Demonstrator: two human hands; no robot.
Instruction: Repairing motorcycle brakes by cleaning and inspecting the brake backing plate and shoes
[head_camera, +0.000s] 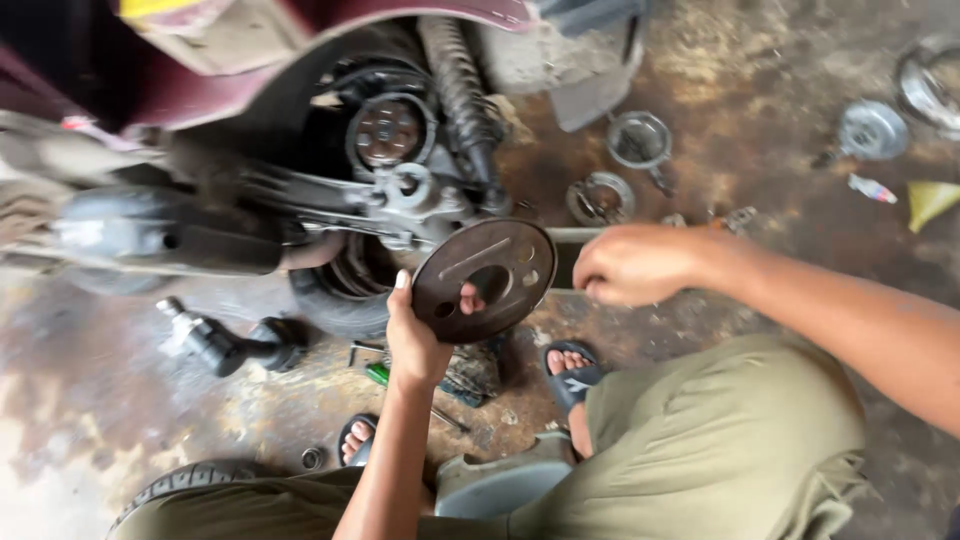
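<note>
My left hand (418, 335) grips a round dark metal plate (500, 262) with a centre hole, holding it up by its lower left edge, fingers poking through the hole. My right hand (632, 264) is closed around a tool handle just right of the plate; the flat bar (568, 238) it holds runs behind the plate. Both hands are in front of a scooter's rear wheel hub (388, 132), beside the coiled shock absorber (458, 80). The tyre (335, 305) shows below the hub.
Loose round metal parts (640, 140) (600, 198) (872, 130) lie on the stained concrete floor at the right. A yellow funnel (932, 200) is at far right. A dark tool (225, 345) lies left, a green-handled screwdriver (378, 374) and wrenches near my sandalled feet (572, 372).
</note>
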